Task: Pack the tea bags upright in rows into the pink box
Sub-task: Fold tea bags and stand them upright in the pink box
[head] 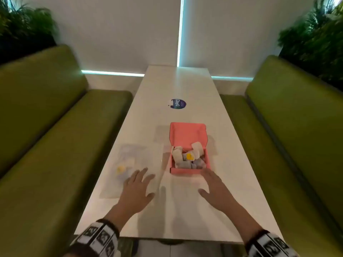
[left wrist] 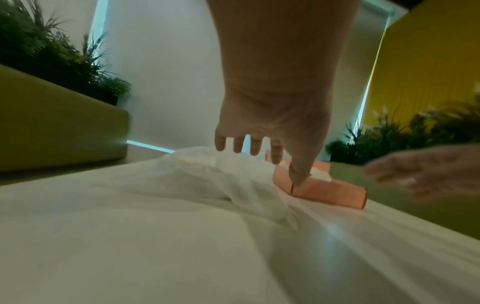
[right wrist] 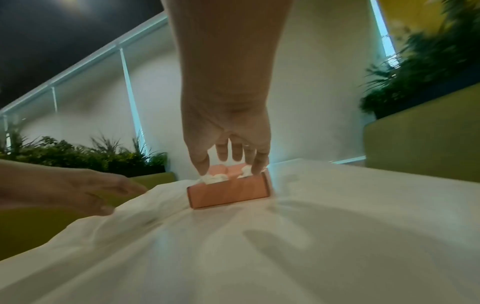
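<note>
The pink box [head: 189, 170] stands on the white table with its lid [head: 187, 133] tilted back. Several white and grey tea bags [head: 187, 158] lie jumbled inside, one showing a yellow tag. My right hand [head: 213, 184] hovers open just in front of the box, fingers spread, holding nothing. My left hand [head: 138, 184] is open too, over the near edge of a clear plastic bag [head: 130, 164] left of the box; the bag holds a tea bag with a yellow tag [head: 120, 169]. In the wrist views, the box [right wrist: 228, 192] and the bag [left wrist: 207, 176] lie beyond the fingers.
The narrow white table [head: 176, 210] runs away from me to the wall. Green benches [head: 46, 145] flank it on both sides, with plants behind them. A round purple sticker [head: 177, 104] lies on the table beyond the box.
</note>
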